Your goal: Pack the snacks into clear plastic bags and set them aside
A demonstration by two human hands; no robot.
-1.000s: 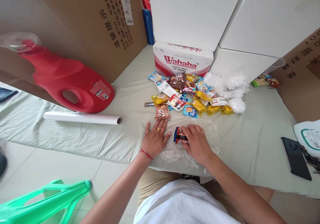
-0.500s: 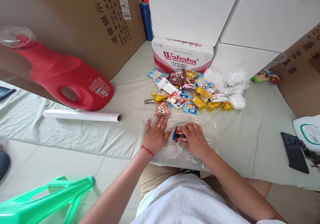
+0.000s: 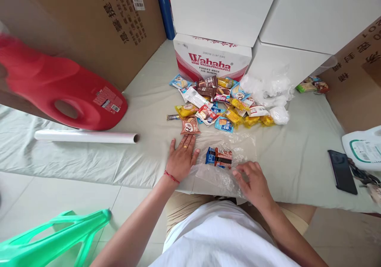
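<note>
My left hand (image 3: 181, 158) lies flat with its fingers spread, at the left edge of a clear plastic sheet (image 3: 245, 144). Just beyond its fingertips is a brown snack packet (image 3: 189, 125). On the sheet lie a red-brown wrapped snack (image 3: 224, 158) and a blue packet (image 3: 210, 155), side by side and partly overlapping. My right hand (image 3: 253, 180) is at the sheet's lower right edge, fingers loosely curled and thumb apart, with no snack in it. Whether its fingertips touch the film is unclear. A pile of wrapped snacks (image 3: 208, 114) sits behind the sheet.
A Wahaba-style red and white carton marked Wahaha (image 3: 212, 58) stands behind the pile. Crumpled clear plastic (image 3: 270, 88) lies right of it. At left are a red jug (image 3: 80, 96) and a white roll (image 3: 86, 136); at right, a phone (image 3: 342, 171) and white bottle (image 3: 364, 148).
My right hand has let go of the red-brown snack and moved right and down to the sheet's edge. The snack now lies on the sheet. My left hand stays flat in place.
</note>
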